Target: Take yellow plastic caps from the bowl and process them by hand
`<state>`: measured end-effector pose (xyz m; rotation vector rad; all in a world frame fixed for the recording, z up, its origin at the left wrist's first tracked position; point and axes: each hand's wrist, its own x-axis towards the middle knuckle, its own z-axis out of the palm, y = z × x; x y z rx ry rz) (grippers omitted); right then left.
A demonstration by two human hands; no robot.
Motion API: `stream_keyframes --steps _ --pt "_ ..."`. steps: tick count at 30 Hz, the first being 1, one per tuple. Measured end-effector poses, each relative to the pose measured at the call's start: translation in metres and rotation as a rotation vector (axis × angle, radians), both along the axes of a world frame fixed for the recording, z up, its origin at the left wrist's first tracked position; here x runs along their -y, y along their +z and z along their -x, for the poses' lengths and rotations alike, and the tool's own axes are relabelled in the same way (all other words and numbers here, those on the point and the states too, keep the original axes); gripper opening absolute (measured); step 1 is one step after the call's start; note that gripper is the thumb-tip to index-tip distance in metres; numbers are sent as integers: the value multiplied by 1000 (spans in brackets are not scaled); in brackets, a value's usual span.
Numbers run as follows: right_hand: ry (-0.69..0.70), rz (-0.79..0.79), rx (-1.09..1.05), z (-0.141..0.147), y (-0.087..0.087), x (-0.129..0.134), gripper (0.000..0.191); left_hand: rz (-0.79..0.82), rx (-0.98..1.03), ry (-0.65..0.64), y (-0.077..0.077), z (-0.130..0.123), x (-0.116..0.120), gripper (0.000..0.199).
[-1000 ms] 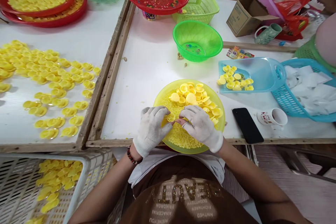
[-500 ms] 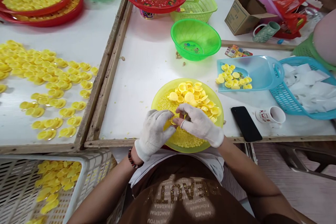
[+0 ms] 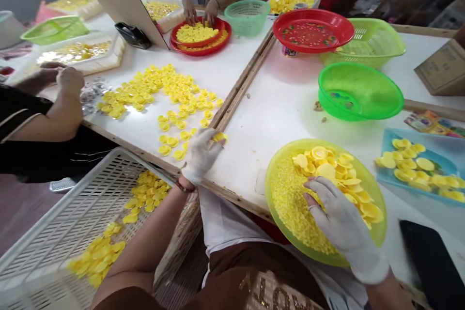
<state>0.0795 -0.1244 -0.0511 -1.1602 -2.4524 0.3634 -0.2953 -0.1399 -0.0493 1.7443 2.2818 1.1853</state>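
Note:
My left hand (image 3: 204,154), in a white glove with bare fingertips, is over the wooden edge strip between two tabletops. Its fingers pinch a small yellow hat-shaped plastic piece (image 3: 220,137). My right hand (image 3: 336,218), gloved the same way, hovers over a yellow basin (image 3: 271,174), fingers bent and slightly apart, with nothing visible in them. Tiny yellow beads (image 3: 290,203) fill the basin's left side. Yellow plastic cups (image 3: 327,169) are heaped at its back and right. Several assembled yellow pieces (image 3: 178,140) lie on the left tabletop, near my left hand.
A white crate (image 3: 90,208) with yellow pieces stands below the left table edge. A green basin (image 3: 359,92), red tray (image 3: 312,29), blue tray (image 3: 388,155) and black phone (image 3: 428,256) are around the basin. Two co-workers' hands (image 3: 199,12) (image 3: 63,77) work at left and back.
My left hand has left the basin and moved to the left tabletop's edge with a yellow piece. My right hand stays over the basin, its fingers parted. The view has swung left.

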Motion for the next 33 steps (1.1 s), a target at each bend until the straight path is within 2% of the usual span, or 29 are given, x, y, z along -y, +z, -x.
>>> stream_keyframes --steps 3,5,7,10,13,16,20,22,25,28,30,33 --pt "28 -42 21 1 -2 3 24 145 -61 291 -1 77 -19 32" --pt "43 -53 40 5 -3 5 24 297 -107 372 -4 117 -36 33" --pt "52 -57 55 11 -2 9 22 429 -170 384 -7 141 -52 33" --pt "78 -50 65 19 -3 16 21 521 -223 331 -9 151 -68 29" --pt "95 -36 50 18 -4 19 22 493 -277 247 -7 135 -70 30" --pt "114 -32 10 13 -4 18 23 420 -366 120 -8 98 -64 30" --pt "136 -35 -60 12 3 12 19 493 -448 -150 -25 39 -54 15" --pt "146 -44 -77 16 9 11 17 537 -473 -199 -38 18 -53 14" --pt "157 -52 -83 21 14 12 17 562 -485 -183 -52 5 -54 20" --pt "148 -42 -77 21 13 14 16 544 -460 -164 -58 2 -55 23" --pt "140 -37 -72 18 10 15 16 508 -418 -201 -61 -5 -55 23" --pt "121 -29 -62 15 7 15 17 434 -343 -329 -68 -24 -58 27"
